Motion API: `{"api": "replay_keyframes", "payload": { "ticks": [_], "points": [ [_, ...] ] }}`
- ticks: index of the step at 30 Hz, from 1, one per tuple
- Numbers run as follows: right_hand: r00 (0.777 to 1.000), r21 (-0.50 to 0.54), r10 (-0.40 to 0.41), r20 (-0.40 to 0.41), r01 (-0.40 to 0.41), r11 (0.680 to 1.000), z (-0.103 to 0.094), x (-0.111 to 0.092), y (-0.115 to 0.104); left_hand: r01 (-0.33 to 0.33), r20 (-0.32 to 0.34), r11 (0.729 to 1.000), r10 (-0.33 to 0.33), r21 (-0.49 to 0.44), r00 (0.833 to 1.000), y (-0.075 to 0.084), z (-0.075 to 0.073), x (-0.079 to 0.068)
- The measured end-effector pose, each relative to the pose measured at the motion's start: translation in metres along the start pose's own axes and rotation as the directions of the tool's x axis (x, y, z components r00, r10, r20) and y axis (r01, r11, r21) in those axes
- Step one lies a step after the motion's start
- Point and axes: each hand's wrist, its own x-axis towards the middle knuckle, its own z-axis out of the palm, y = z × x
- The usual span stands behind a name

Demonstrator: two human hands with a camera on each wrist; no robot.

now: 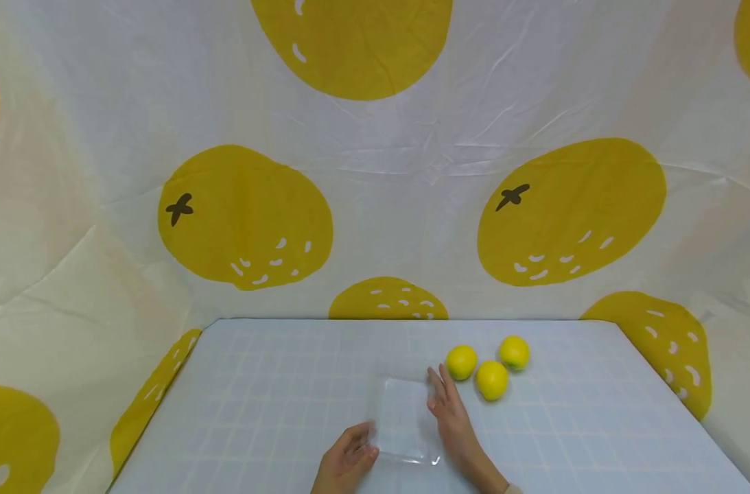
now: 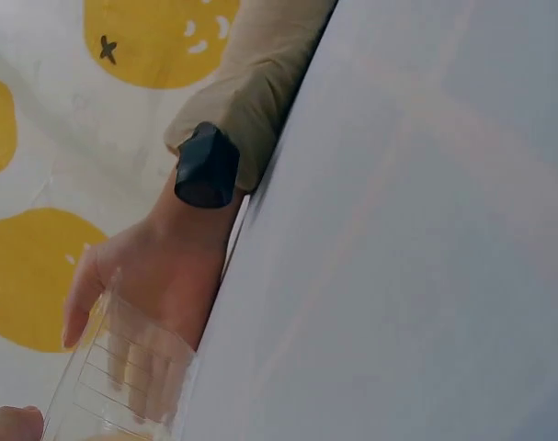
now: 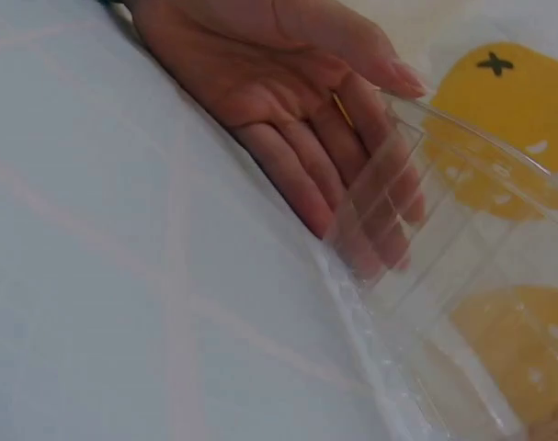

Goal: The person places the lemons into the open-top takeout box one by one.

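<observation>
A clear plastic box (image 1: 407, 458) is between the two hands on the table, its see-through walls faint in the head view. My left hand (image 1: 345, 461) grips its near left side; the right wrist view has that thumb at the rim (image 3: 499, 163) and the fingers (image 3: 375, 207) behind the clear wall. Along the box's right side stands my right hand (image 1: 456, 427), fingers extended. Through the wall (image 2: 95, 381), the left wrist view shows those fingers pointing down beside it. Three yellow lemons, one left (image 1: 461, 362), one nearest (image 1: 492, 381) and one farthest (image 1: 514, 353), lie beyond the right hand.
A pale blue checked cloth (image 1: 276, 398) covers the table. White fabric with large yellow fruit prints (image 1: 245, 216) hangs behind the table's far edge and along both sides.
</observation>
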Motion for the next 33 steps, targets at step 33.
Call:
{"api": "replay_keyframes", "payload": {
  "ticks": [33],
  "points": [
    [0.78,-0.365,-0.255,-0.571,0.036,0.93,0.0028,0.0019,-0.0051,-0.068,0.052,0.996,0.065,0.05,0.997,0.0015,0.0074,-0.0023]
  ]
}}
